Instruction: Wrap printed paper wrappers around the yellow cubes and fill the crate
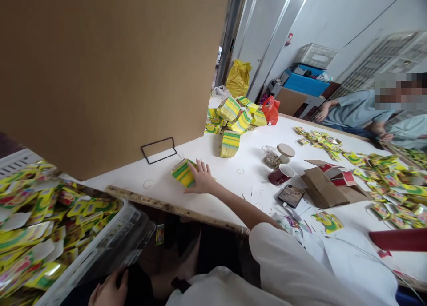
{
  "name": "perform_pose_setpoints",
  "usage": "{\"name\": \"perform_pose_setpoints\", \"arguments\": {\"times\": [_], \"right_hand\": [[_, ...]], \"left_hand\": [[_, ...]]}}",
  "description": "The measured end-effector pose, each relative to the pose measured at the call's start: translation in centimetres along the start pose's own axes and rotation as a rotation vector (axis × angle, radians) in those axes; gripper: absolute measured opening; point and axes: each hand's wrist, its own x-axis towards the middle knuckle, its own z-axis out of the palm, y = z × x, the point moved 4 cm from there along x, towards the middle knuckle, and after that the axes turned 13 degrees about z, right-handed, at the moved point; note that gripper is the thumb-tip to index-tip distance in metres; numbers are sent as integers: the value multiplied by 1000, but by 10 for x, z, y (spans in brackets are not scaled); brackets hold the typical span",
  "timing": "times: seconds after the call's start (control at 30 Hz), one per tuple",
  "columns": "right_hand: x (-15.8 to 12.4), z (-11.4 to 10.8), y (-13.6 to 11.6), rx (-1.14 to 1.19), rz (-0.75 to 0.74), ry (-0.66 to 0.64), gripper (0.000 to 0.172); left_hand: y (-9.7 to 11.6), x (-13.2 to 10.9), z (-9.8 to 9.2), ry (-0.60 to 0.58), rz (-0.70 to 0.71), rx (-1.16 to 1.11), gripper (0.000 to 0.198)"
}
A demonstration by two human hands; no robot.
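Note:
My right hand (202,180) reaches over the white table and holds the end of a yellow-and-green bundle of flat packets (184,173). Thumb and index finger lie along the bundle; the other fingers are spread. The bundle rests on the tabletop near a black wire frame (158,150) beside the cardboard. Low in the view, my left hand (110,289) rests by dark cloth at my lap, its fingers loosely apart with nothing seen in them. Another bundle of packets (230,143) stands farther back, before a pile of similar bundles (238,114).
A tall cardboard sheet (116,74) blocks the left. A plastic crate (90,248) full of loose packets stands lower left. On the table are a dark red mug (278,176), a phone (291,195), an opened carton (325,188) and scattered packets (393,181). Co-workers sit opposite.

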Motion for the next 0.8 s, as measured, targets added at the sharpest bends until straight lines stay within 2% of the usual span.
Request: {"name": "perform_pose_setpoints", "arguments": {"times": [0.13,0.23,0.3,0.37,0.43,0.5,0.6,0.63,0.7,0.77,0.8], "right_hand": [[22,-11,7,-12,166,-156,139],[26,-14,4,-34,201,-173,137],[23,-11,0,-50,208,-131,136],[18,-9,-3,-55,210,-27,129],[14,-7,-4,-47,202,74,119],[10,-6,-2,-31,177,112,113],[3,-7,2,-6,116,110,110],[0,-10,2,14,78,123,110],[-11,-20,-2,64,-61,189,111],[-29,-35,-11,95,-246,263,111],[-42,-44,-16,89,-346,281,110]], "left_hand": [[3,-9,3,-22,47,64,35],[4,-11,6,-36,85,72,37],[4,-9,6,-39,76,49,37],[4,-8,5,-43,27,-16,37],[6,-8,1,-40,-56,-150,39],[13,-10,-6,15,-128,-343,44],[37,-18,-25,165,-126,-633,49],[48,-20,-30,173,-102,-716,51],[73,-22,-32,84,-48,-871,54],[101,-20,-24,-55,7,-1001,56],[114,-17,-17,-90,33,-975,54]]}}
